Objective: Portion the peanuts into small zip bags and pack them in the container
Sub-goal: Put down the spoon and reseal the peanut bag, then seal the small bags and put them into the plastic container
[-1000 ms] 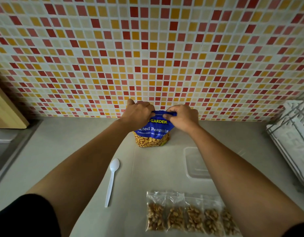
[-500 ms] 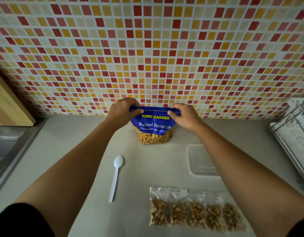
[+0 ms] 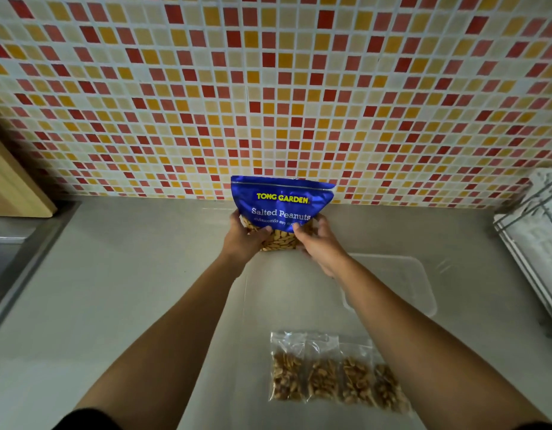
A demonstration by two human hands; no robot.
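A blue peanut bag (image 3: 282,200) labelled Salted Peanuts stands upright near the tiled wall, its top pressed flat. My left hand (image 3: 243,238) grips its lower left side and my right hand (image 3: 316,240) cups its lower right side. Several small zip bags (image 3: 333,372) filled with peanuts lie in a row on the counter near me, the rightmost partly under my right forearm. A clear plastic container (image 3: 402,280) sits right of my right arm, partly hidden by it. The white spoon is hidden behind my left arm.
A grey counter (image 3: 129,274) runs to the tiled wall (image 3: 268,88). A white wire dish rack (image 3: 538,243) stands at the right edge. A wooden board (image 3: 14,187) and a metal sink rim (image 3: 23,274) are at the left.
Both hands have dropped from the top strip of the peanut bag to its lower sides. The view has shifted closer, and the spoon is now covered by my left arm.
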